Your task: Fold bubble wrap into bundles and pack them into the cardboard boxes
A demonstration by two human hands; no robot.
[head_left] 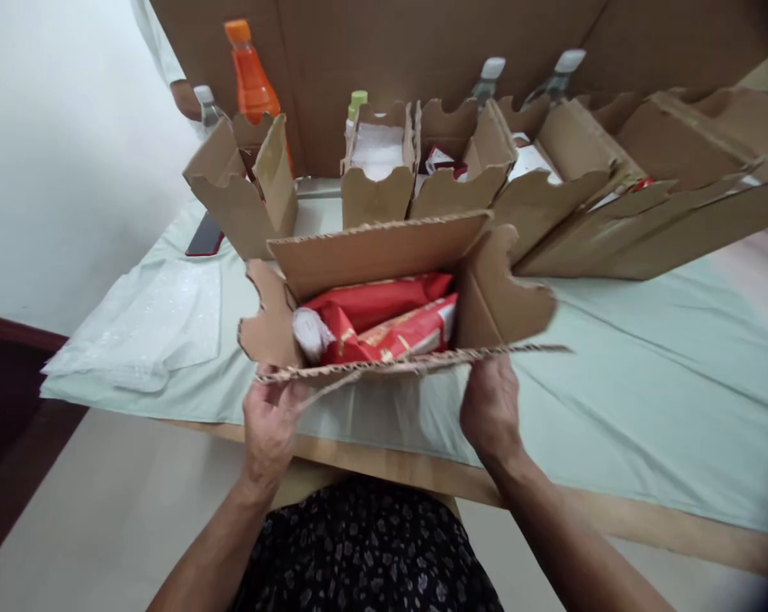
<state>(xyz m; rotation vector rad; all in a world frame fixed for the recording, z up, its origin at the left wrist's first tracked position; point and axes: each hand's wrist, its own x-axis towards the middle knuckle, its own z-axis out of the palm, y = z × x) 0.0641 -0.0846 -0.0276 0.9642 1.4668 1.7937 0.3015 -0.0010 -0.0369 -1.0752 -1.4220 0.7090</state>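
An open-topped cardboard box [384,246] is held between my hands, over the front part of the table. Inside it lie shiny red packets [389,323] and, at the left end, a whitish wrapped roll [311,333]. My left hand [272,421] pinches the near wall of the box at its left corner. Toward the right end of that same wall, my right hand [493,408] grips it, its fingertips partly hidden behind the cardboard.
Several open cardboard boxes [377,197] stand in a row behind. Beyond them are an orange bottle [253,81], white-capped bottles and a tall cardboard panel [371,51]. Bubble wrap [160,323] and a dark flat object [206,236] lie left. Another person's arm shows at upper left.
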